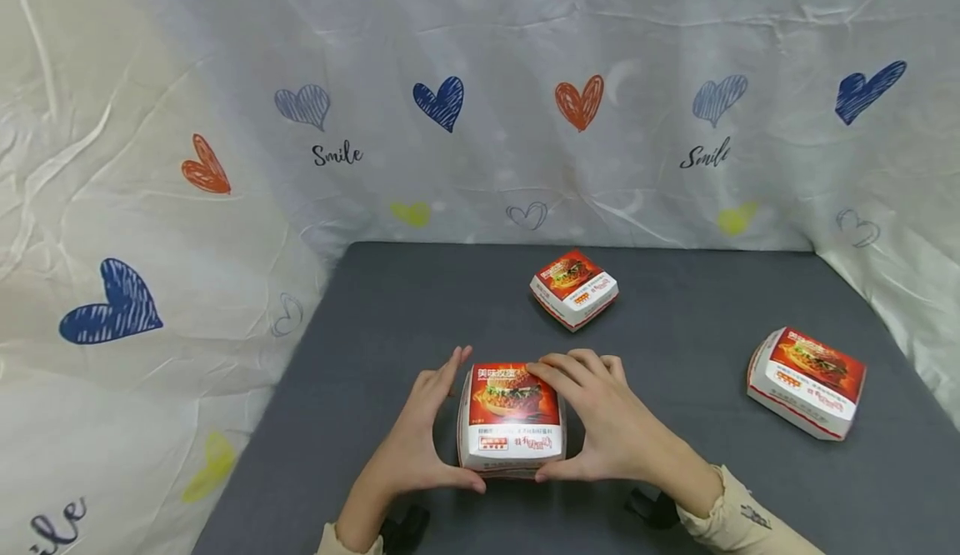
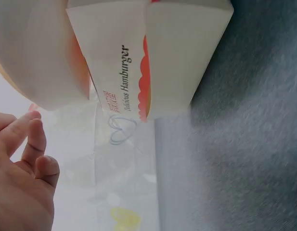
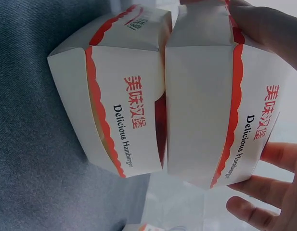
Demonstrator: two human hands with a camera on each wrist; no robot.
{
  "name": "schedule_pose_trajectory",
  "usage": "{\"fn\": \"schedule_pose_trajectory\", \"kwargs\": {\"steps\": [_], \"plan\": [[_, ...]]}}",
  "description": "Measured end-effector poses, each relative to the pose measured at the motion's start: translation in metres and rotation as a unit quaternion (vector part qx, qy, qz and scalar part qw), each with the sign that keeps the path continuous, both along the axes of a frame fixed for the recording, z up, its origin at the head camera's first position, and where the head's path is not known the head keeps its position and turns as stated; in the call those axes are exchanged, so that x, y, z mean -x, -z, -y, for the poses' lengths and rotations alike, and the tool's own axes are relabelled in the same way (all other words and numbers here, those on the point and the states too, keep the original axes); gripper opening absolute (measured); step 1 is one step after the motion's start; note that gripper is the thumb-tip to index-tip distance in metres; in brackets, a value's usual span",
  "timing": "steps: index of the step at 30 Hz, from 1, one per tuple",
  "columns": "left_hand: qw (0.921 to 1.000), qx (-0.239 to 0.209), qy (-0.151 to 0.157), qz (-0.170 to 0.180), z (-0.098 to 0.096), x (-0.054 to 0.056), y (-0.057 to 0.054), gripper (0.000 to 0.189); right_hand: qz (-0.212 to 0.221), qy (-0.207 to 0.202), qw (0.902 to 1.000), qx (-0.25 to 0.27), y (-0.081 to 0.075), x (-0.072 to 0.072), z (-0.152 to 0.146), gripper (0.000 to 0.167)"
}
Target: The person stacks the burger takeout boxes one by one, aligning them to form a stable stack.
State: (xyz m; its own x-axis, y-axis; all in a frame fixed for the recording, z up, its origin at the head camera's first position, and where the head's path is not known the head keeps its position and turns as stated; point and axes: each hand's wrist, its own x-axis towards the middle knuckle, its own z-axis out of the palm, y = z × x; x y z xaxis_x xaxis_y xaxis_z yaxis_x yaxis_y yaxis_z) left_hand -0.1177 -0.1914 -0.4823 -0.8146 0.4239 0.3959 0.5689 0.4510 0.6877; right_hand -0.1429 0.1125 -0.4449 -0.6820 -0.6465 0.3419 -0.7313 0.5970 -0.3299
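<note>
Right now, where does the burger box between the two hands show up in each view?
Head: the burger box sits low in the centre, left hand and right hand on its sides.
Left wrist: it fills the top, fingers lower left.
Right wrist: it fills the right half, with another box behind it.
Shared landmark: the grey table.

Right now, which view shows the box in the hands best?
The head view: the held box shows whole, lid and front, between the left hand and right hand on the table. The left wrist view shows only its side panel; the right wrist view shows one side, close up.
</note>
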Motion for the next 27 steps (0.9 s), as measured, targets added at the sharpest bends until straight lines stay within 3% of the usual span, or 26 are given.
{"fn": "schedule_pose_trajectory", "kwargs": {"steps": [6, 14, 18, 24, 27], "plan": [[0.9968, 0.067, -0.043, -0.001, -0.006, -0.007, -0.007, 0.14, 0.001, -0.007, 1.0, -0.002, 0.001, 0.001, 0.001, 0.113], [0.9975, 0.062, -0.032, 0.012, -0.004, -0.007, -0.003, 0.131, 0.01, -0.008, 0.9999, 0.002, 0.003, -0.001, 0.0, 0.114], [0.9974, 0.056, -0.045, 0.008, -0.006, -0.006, -0.004, 0.125, 0.008, -0.012, 0.9999, 0.001, 0.002, 0.001, -0.001, 0.116], [0.9969, 0.06, -0.051, -0.007, -0.008, -0.002, -0.006, 0.123, -0.005, -0.028, 0.9996, 0.006, -0.008, 0.007, -0.007, 0.123], [0.9968, 0.06, -0.053, -0.009, -0.007, -0.001, -0.006, 0.123, -0.008, -0.031, 0.9991, 0.026, -0.015, 0.015, -0.014, 0.119]]}}
